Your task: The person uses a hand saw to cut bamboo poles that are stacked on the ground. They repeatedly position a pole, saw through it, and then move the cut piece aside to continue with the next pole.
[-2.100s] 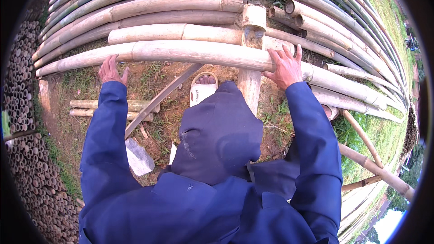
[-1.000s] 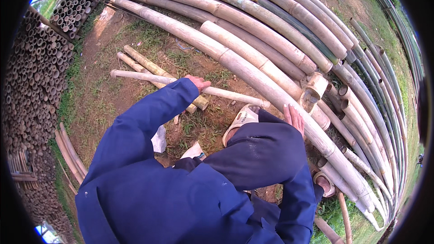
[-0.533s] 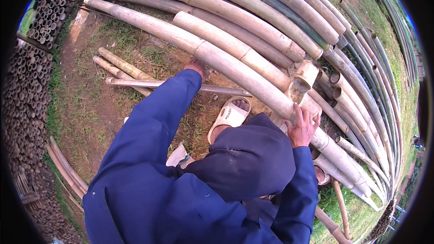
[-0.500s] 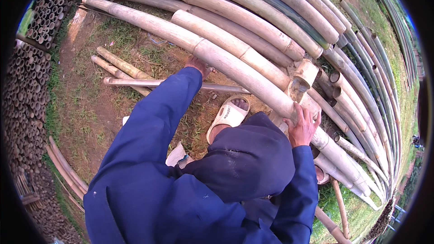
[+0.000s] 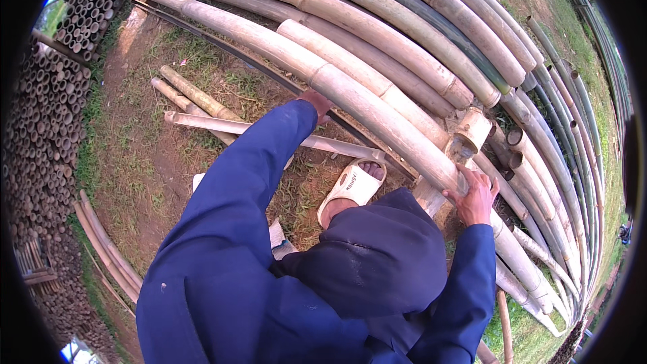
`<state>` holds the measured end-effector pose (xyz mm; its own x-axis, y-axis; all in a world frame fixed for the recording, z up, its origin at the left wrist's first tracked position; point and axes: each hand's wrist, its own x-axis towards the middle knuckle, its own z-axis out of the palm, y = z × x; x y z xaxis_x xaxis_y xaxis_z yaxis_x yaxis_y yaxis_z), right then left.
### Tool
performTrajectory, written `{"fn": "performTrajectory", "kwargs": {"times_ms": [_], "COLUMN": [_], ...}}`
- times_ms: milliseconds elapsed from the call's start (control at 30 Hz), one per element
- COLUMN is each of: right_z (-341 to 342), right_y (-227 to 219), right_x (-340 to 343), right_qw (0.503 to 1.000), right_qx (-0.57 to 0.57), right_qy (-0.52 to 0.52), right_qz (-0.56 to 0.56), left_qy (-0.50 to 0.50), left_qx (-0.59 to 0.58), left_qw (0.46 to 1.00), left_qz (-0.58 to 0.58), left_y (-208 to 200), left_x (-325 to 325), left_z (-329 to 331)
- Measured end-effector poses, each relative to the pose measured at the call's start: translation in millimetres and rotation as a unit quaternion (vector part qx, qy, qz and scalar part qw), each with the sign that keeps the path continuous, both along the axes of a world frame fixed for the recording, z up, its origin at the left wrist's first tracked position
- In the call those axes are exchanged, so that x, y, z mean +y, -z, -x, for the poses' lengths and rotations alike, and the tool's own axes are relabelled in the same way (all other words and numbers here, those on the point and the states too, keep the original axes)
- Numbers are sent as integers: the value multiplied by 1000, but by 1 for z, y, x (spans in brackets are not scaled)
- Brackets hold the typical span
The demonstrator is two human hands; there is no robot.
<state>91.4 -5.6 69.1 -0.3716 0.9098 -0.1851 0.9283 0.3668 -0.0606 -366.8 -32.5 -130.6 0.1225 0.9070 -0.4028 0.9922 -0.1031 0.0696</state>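
Note:
A long pale bamboo pole [image 5: 377, 116] runs slantwise in front of me, from the upper left down to the right. My left hand [image 5: 317, 103] holds its near side left of the middle; the fingertips are partly hidden under it. Further right, my right hand [image 5: 476, 197] grips the same pole from above, thumb and fingers spread over its curve. A dark narrow bar [image 5: 269, 71] lies beneath, along the pole's near edge. Just beyond my right hand, a short bamboo piece with a cut-out hollow [image 5: 472, 131] supports or touches the poles; which one I cannot tell.
More bamboo poles [image 5: 377, 34] lie side by side beyond. Near my left forearm, a split bamboo strip [image 5: 222, 125] crosses two short poles [image 5: 195, 98] on the grass. Stacked bamboo [image 5: 47, 128] stands at the far left. My sandalled foot [image 5: 354, 185] is below the pole.
The dark bar now shows along the pole's near side, where the pole covered it before. Both hands stay on the pole. The whole view has shifted slightly.

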Motion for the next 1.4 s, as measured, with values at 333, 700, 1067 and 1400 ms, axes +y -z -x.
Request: {"fn": "performTrajectory", "kwargs": {"times_ms": [333,700,1067,1400], "right_z": [-1,-8,32,-28], "right_y": [14,5,-52,-10], "right_x": [-32,-41,-64,-88], "right_qw": [998,940,993,984], "right_qx": [8,320,99,168], "right_qy": [-32,94,3,8], "right_qz": [-60,73,64,59], "left_qy": [143,175,220,260], "left_qx": [-13,-73,-107,-139], "left_qw": [969,892,884,908], "left_qz": [-203,-410,-398,-297], "left_y": [-17,-132,-162,-151], "left_x": [-86,-70,-44,-60], "left_z": [29,-4,-63,-105]}}
